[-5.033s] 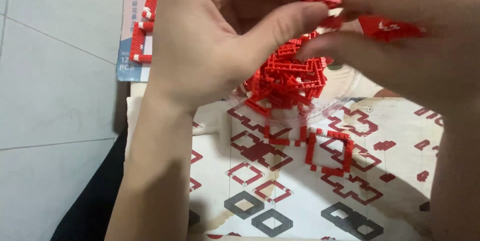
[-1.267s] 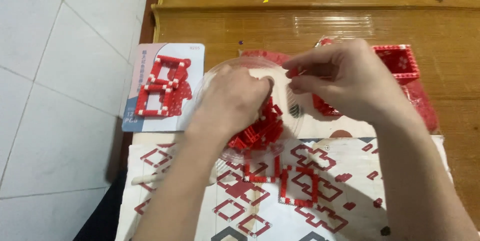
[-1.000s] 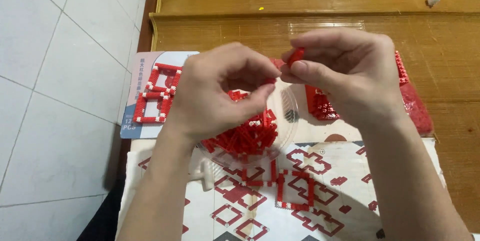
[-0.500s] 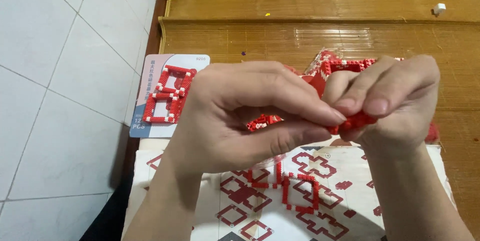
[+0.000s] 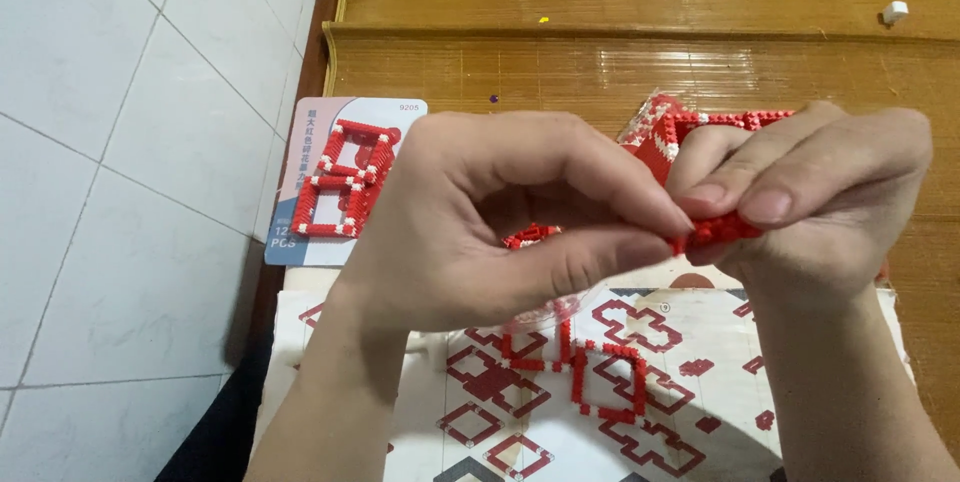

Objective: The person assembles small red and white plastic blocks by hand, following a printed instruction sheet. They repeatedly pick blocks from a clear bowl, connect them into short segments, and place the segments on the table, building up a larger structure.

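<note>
Head view, and the widest thing in frame is the wooden platform point(image 5: 600, 72), with a white tiled floor point(image 5: 120, 192) running down the left side. Across the lower part a printed instruction sheet point(image 5: 700, 342) is spread, patterned with red outline shapes, and a partly built red brick frame point(image 5: 590, 372) is laid flat on it. Up at the left edge a picture card point(image 5: 345, 182) showing a red model is seen lying at the platform's edge.

Both hands are raised over the sheet, meeting in the middle. The left hand point(image 5: 490, 222) is curled, thumb and forefinger pinched together right at the small red brick piece point(image 5: 715, 232). The right hand point(image 5: 810, 202) is closed over that same piece from above, fingertips pressed down on it. Behind the right hand a larger red brick assembly with white trim point(image 5: 665, 132) is partly hidden. A few loose red bricks point(image 5: 530, 235) are glimpsed under the left palm. Far back, a small white block point(image 5: 894, 11) is resting on the wood.
</note>
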